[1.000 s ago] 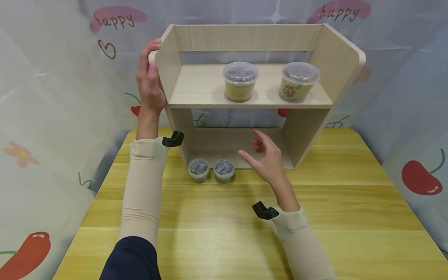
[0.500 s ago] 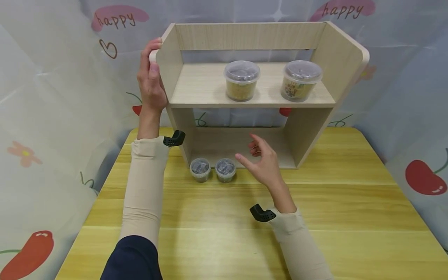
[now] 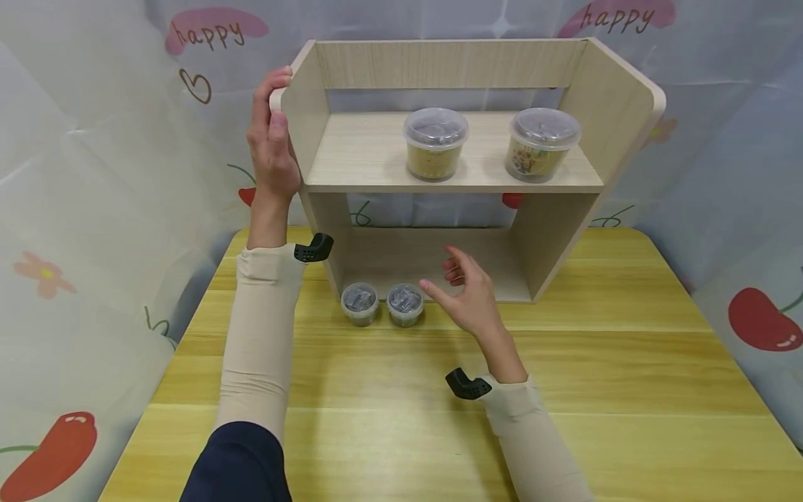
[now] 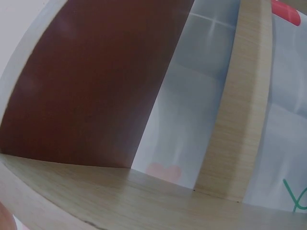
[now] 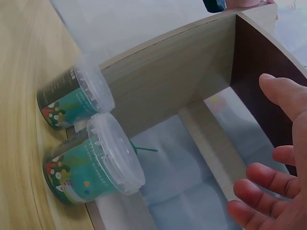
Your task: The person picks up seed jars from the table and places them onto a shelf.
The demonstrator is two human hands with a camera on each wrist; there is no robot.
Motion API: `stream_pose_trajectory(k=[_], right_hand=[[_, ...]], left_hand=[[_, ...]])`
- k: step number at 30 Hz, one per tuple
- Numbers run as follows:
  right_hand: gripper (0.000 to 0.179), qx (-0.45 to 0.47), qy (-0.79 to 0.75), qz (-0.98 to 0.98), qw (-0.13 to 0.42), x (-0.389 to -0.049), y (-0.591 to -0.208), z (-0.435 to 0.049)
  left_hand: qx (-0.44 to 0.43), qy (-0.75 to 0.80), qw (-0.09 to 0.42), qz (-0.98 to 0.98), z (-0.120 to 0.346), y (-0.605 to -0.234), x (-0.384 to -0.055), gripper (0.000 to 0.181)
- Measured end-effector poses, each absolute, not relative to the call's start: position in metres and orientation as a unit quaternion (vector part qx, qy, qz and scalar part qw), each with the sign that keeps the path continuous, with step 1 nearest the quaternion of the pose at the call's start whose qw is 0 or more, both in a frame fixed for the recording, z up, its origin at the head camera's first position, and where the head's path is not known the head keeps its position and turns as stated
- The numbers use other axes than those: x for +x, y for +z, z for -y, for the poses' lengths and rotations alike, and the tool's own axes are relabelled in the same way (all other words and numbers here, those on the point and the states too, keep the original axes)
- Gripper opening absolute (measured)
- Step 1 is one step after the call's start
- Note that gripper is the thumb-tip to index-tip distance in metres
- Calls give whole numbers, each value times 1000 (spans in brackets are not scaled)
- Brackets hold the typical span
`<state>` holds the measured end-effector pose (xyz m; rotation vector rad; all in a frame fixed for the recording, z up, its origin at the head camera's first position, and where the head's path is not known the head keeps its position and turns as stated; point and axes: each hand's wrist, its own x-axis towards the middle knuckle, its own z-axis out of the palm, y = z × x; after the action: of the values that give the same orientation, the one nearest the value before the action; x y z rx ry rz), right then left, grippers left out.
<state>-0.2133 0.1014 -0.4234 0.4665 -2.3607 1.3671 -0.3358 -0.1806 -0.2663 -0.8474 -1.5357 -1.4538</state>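
Note:
My left hand [image 3: 271, 150] grips the upper left side panel of a pale wooden two-tier shelf [image 3: 452, 188], fingers over its edge and thumb in front. The right hand [image 3: 472, 296] hovers before the lower tier, thumb and fingers spread with nothing between them. Just left of its thumb, apart from it, stands a small lidded tub [image 3: 405, 307], with a second tub [image 3: 360, 305] beside it. Both are on the table before the shelf's base. In the right wrist view, the tubs [image 5: 79, 167] show green and black labels under clear lids.
Two larger lidded tubs with yellowish sides, a middle one [image 3: 436, 146] and a right one [image 3: 541, 146], stand on the upper tier. The wood-grain table [image 3: 376, 418] extends in front. A printed cloth [image 3: 113, 139] hangs behind and at the sides.
The right hand has moved a little down and left, closer to the nearer small tub. My left hand keeps its hold on the shelf. The head view has shifted slightly.

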Motion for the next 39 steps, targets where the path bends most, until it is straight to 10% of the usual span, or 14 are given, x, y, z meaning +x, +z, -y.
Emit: stream_pose_trajectory(k=[39], right_hand=[[73, 146, 486, 853, 120, -214, -457, -95]], left_hand=[[-326, -571, 418, 627, 180, -267, -334, 54]])
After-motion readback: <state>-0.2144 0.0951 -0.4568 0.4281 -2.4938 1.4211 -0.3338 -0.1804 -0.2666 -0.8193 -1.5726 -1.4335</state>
